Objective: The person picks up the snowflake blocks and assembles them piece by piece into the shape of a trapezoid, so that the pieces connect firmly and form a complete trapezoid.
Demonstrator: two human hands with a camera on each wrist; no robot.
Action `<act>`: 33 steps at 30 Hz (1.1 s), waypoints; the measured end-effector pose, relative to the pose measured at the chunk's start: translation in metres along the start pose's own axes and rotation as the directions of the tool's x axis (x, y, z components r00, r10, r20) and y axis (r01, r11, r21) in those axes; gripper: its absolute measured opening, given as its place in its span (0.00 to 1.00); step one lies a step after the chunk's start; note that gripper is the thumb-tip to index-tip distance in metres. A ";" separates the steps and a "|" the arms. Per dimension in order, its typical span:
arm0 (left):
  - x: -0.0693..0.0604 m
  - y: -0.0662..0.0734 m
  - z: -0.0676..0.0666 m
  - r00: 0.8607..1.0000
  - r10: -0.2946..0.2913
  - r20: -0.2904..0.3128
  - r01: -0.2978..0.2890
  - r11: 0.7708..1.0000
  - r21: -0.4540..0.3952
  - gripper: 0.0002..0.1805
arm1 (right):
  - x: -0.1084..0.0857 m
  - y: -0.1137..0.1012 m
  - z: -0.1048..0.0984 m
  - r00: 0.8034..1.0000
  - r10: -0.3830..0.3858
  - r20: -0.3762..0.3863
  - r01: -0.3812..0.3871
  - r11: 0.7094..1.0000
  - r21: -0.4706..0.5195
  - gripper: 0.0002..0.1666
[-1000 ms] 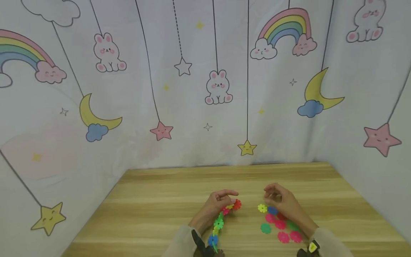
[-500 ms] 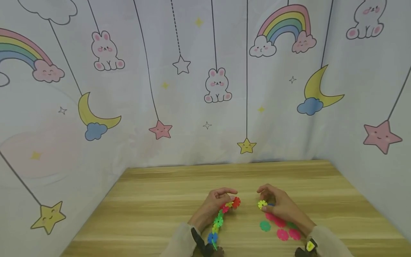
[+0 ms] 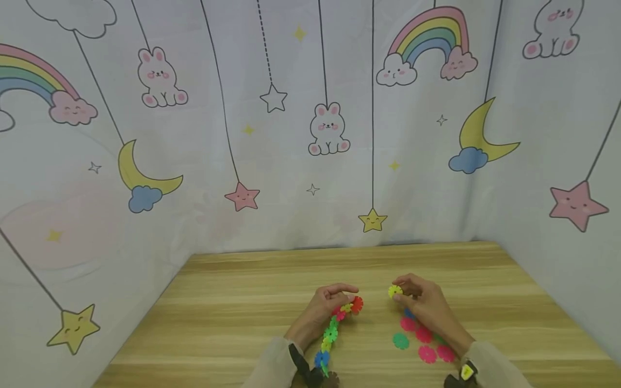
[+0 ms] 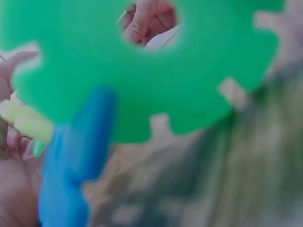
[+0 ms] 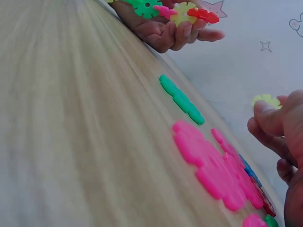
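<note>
A chain of notched discs in several colours hangs from my left hand (image 3: 324, 312), whose fingers pinch it near the red disc (image 3: 357, 304) at its upper end. The green disc (image 3: 330, 334) and blue disc (image 3: 322, 359) sit lower on the chain, along the wrist. In the left wrist view a large green disc (image 4: 199, 90) and a blue one (image 4: 71, 170) fill much of the picture. My right hand (image 3: 432, 307) pinches a loose yellow disc (image 3: 395, 291) between thumb and fingers, apart from the chain; the right wrist view shows this yellow disc (image 5: 267, 100) too.
Below my right hand, loose discs lie on the wooden table (image 3: 242, 302): a green one (image 3: 400, 340), several pink ones (image 3: 427, 354), and a blue one (image 3: 409, 313) partly covered by the hand. A white cloth (image 3: 271, 221) with printed drawings stands behind the table.
My right hand first moved left to the yellow disc on the table, took hold of it and raised it away from the other discs. My left hand has stayed nearly in place with the chain.
</note>
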State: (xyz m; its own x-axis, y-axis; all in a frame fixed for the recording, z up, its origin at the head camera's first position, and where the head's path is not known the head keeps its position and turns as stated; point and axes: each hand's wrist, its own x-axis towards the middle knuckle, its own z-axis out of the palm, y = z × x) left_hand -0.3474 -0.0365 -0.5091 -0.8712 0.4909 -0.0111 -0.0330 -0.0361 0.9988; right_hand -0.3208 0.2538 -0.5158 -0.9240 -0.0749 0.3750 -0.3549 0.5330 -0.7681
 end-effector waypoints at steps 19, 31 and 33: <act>0.001 0.001 0.001 1.000 -0.011 -0.007 0.011 0.998 -0.064 0.19 | -0.005 -0.020 0.021 0.976 -0.103 -0.191 0.133 0.980 0.151 0.10; 0.003 -0.002 0.000 1.000 0.007 0.000 -0.007 1.000 0.002 0.22 | -0.005 -0.018 0.023 0.978 -0.062 -0.200 0.112 0.962 0.249 0.10; 0.003 -0.002 -0.001 1.000 0.012 0.003 -0.012 1.000 0.012 0.22 | -0.006 -0.020 0.023 0.977 -0.062 -0.202 0.112 0.962 0.248 0.10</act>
State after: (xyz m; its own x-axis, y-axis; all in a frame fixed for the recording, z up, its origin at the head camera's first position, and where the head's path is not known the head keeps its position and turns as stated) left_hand -0.3503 -0.0354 -0.5114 -0.8701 0.4928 0.0011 -0.0167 -0.0318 0.9994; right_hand -0.3119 0.2242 -0.5148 -0.8524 0.0642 0.5189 -0.4804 0.2955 -0.8258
